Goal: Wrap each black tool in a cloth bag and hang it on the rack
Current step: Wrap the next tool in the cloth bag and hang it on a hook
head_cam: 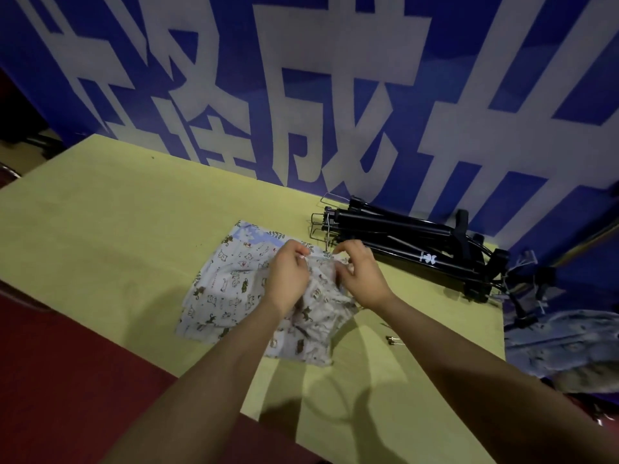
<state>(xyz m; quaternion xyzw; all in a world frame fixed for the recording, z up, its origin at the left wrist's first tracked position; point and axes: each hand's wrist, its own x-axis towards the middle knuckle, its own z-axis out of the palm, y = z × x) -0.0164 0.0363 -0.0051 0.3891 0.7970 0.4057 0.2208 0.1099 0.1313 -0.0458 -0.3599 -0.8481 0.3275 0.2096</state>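
I am pinching the printed cloth bag with my left hand and right hand, gathering its top edge over the yellow table. The black hangers are lying stacked just beyond my right hand.

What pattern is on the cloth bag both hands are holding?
Pale fabric cloth bag printed with small brown and dark cartoon animals, leaf sprigs along the far edge; head view.

Open table left of the cloth bags; black tools crowding the right, banner behind.
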